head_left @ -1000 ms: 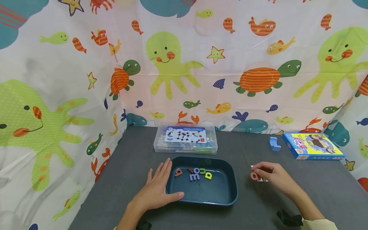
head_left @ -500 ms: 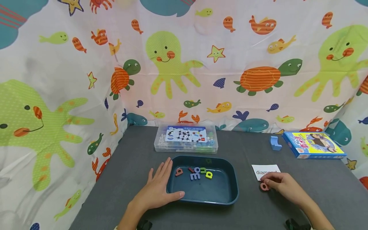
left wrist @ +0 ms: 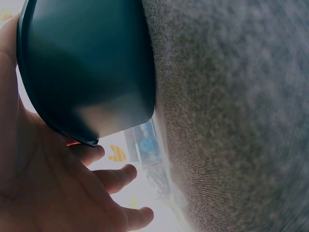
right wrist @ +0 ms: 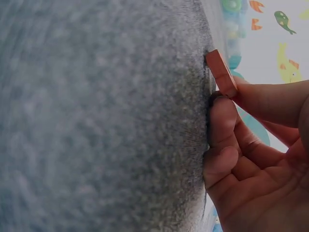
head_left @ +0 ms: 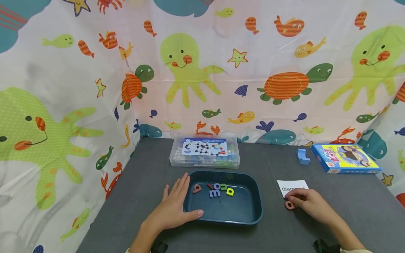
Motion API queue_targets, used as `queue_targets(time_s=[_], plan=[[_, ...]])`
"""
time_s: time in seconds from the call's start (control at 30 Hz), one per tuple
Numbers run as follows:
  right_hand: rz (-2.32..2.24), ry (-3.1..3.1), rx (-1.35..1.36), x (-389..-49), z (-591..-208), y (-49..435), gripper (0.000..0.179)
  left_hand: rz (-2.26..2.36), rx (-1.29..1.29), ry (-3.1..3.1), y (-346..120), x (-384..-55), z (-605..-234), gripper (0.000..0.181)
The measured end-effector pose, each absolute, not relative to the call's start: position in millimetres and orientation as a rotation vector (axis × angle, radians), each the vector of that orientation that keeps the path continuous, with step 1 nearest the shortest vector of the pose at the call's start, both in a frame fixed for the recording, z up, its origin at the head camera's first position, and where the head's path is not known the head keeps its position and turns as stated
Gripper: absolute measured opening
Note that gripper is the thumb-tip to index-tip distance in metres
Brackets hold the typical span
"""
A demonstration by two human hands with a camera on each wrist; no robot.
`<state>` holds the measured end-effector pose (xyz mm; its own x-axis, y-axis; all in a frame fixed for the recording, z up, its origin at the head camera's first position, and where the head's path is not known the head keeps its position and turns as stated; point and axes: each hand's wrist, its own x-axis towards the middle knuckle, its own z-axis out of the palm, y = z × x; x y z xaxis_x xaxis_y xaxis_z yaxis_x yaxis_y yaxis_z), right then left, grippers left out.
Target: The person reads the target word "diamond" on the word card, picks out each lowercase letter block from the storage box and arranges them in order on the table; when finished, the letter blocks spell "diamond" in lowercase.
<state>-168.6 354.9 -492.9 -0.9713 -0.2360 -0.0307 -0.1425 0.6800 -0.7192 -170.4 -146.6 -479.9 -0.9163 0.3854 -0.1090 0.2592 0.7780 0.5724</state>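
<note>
My left hand (head_left: 173,205) lies with spread fingers along the left side of the dark blue tray (head_left: 257,211), thumb over its near rim. Inside the tray are several coloured letters, among them a purple m (head_left: 214,193), a yellow letter (head_left: 230,192) and a reddish one (head_left: 197,189). My right hand (head_left: 311,204) pinches a salmon-pink letter (head_left: 289,205), round with a hole, between thumb and fingertips. That letter (right wrist: 221,73) shows edge-on in the right wrist view, close over the table. It is just below a white card (head_left: 289,186) printed "diamond", partly covered by my fingers.
Behind the tray stands a clear plastic case (head_left: 205,161) with a molecule label. At the back right are a light blue plastic piece (head_left: 303,156) and a blue-and-yellow box (head_left: 346,159). A sea-animal printed cloth (head_left: 234,38) hangs around the grey table (head_left: 269,239).
My right hand moved the pink letter right and toward me, from over the card to below it, uncovering much of the card. My left hand and the tray have stayed put.
</note>
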Motion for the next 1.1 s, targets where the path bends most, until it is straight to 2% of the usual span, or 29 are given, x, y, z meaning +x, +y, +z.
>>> queue_targets(time_s=[0.33,0.67,1.1], plan=[[-1.132,2.813,-0.260,-169,-492,352,0.011,0.844,0.501,2.756,-147,-170,-479,0.117],[-1.131,2.837,-0.104,-175,-475,351,0.021,0.857,0.513,2.748,-148,-170,-479,0.117],[-1.498,2.826,-0.362,-190,-414,308,0.037,0.840,0.510,2.751,-147,-169,-480,0.118]])
